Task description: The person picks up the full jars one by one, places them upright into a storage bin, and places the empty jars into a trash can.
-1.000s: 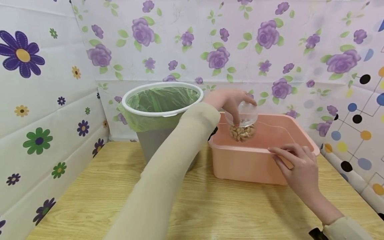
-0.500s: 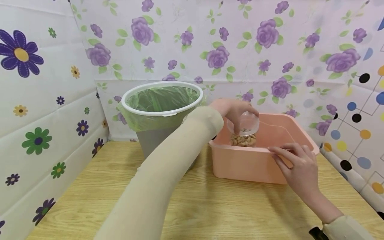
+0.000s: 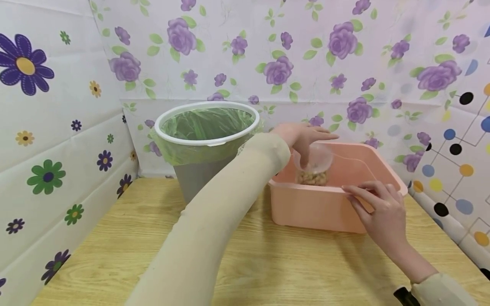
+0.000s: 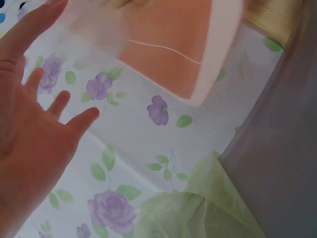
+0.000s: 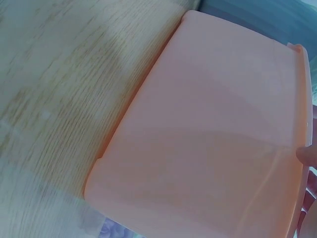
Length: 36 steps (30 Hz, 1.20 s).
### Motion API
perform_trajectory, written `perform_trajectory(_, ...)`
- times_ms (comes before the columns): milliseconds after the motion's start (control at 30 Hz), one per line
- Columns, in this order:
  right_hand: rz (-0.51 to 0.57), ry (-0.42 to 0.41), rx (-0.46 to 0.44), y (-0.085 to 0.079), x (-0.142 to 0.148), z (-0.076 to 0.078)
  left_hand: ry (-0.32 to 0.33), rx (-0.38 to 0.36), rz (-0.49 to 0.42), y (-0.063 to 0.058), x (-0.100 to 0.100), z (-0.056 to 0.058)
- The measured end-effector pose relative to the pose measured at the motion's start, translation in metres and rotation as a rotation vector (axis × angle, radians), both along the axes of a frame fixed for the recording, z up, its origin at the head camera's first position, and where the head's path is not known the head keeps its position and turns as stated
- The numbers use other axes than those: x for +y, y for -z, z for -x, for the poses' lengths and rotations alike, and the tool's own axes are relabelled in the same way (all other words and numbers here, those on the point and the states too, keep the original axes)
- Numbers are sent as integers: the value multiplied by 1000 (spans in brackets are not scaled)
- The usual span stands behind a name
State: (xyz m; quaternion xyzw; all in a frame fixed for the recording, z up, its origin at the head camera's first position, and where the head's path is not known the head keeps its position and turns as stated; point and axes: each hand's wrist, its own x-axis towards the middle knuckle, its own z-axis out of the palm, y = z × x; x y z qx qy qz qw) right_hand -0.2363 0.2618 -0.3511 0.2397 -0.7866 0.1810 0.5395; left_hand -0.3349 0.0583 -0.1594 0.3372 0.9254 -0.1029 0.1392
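Note:
Inside the pink plastic basin (image 3: pixel 317 208) stands a clear round jar (image 3: pixel 322 156), its lower part filled with tan nuts (image 3: pixel 313 178). Over the jar's left side is my left hand (image 3: pixel 300 137), fingers straightened and spread. In the left wrist view those fingers stretch apart, with the blurred clear jar (image 4: pixel 101 32) close by the thumb. My right hand (image 3: pixel 386 212) pinches the basin's front rim near its right end. In the right wrist view the thumb (image 5: pixel 308 155) lies on the rim's outer side and the other fingers are beyond it.
Left of the basin stands a grey trash bin (image 3: pixel 199 178) with a white rim ring and a green liner bag (image 3: pixel 172 151). Both containers sit on a wood-grain table (image 3: pixel 268 267). Flower-patterned sheets (image 3: pixel 229 51) rise behind and at the sides.
My left hand has lowered the jar of nuts into the basin, and its fingers have straightened away from the jar. The right hand has kept its place on the rim.

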Motion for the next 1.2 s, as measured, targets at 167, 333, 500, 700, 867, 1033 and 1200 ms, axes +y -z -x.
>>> perform_trajectory(167,-1,-3,10,-2,0,1,37,-6,-49,-6,-3,0)
perform_trajectory(333,-4,-5,1,-2,1,2,78,-20,-93,-10,-7,2)
perform_trajectory(500,-5,-11,-17,-2,2,3,87,-26,-115,-11,-9,4)
perform_trajectory(700,-1,-12,-6,-1,2,3,93,-22,-119,-11,-11,5)
perform_trajectory(867,-1,-6,7,-2,1,2,123,-41,-121,-11,-12,3)
perform_trajectory(1033,-1,1,0,-2,0,0,152,-41,-137,-9,-15,0)
perform_trajectory(1200,-29,7,-2,-2,0,0,192,-26,-179,-4,-19,-3)
